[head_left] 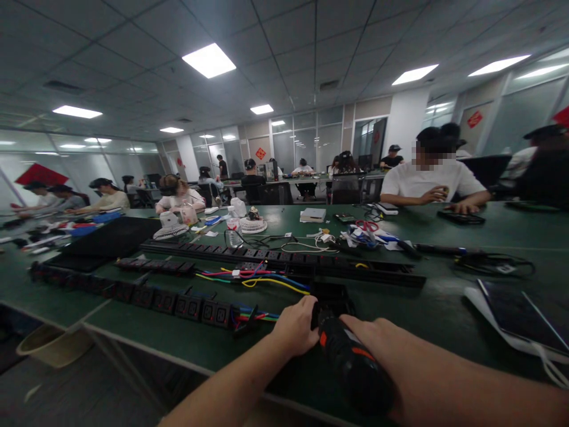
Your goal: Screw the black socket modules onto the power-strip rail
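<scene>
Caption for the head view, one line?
Right hand grips a black-and-orange power screwdriver, left hand curled at its tip, over a black socket strip on a green table.

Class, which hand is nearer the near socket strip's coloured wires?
Left. The left hand sits just right of the wires; the right hand is farther right, gripping the electric screwdriver.

Our 2 hands meet at the near edge of the table point(444, 302): the left hand point(296, 326) just left of the screwdriver point(351, 362), the right hand point(377, 335) just right of it. A socket strip point(178, 302) runs off to the left. Loose wires point(262, 279) lie behind it, and a longer strip point(275, 258) beyond them. A fan point(253, 224) stands farther back, and a tablet point(520, 317) lies near right.
</scene>
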`<state>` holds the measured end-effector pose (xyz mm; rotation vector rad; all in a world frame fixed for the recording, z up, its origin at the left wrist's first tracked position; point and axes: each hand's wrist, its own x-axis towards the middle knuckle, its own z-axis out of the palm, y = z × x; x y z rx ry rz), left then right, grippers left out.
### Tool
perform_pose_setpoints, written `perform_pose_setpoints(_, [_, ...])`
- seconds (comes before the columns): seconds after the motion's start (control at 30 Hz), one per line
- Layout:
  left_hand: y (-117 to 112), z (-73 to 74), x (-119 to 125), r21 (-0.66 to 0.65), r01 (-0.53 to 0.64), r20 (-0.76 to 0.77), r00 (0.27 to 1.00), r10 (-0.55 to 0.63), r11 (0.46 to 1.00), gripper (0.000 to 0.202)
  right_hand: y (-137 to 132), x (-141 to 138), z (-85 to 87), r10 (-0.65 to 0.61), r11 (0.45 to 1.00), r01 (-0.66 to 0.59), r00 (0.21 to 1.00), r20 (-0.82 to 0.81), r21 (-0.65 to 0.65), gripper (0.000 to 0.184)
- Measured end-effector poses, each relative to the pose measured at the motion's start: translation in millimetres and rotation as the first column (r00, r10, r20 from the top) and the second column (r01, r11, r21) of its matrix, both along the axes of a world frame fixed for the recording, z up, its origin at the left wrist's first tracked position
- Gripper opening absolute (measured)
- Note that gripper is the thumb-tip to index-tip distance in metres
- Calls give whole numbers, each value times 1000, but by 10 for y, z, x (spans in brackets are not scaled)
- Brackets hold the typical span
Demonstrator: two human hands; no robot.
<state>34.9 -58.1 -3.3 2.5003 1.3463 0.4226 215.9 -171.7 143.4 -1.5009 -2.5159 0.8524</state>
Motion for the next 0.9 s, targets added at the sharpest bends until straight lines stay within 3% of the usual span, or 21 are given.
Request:
perform_pose_setpoints(0.17, [-28,7,-7,20,3,43,999,-4,1000,33,23,29,-128,-20,999,18,999,40,49,33])
perform_pose_setpoints(0.4, [-33,2,-31,17,12,23,1000,-12,1000,40,-22,-36,-72,6,1000,-6,999,49,-10,31])
perform_pose_setpoints(0.6, [-34,-10,-33,39,-15,-13,1000,16,999,38,-35,-50,-153,-40,999,35,984,173,29,50])
perform_pose_setpoints(0.9, [1,-41,-29,43,-13,-24,1000,15,999,36,-12,-113,-187,-67,998,66,968,240,15,58])
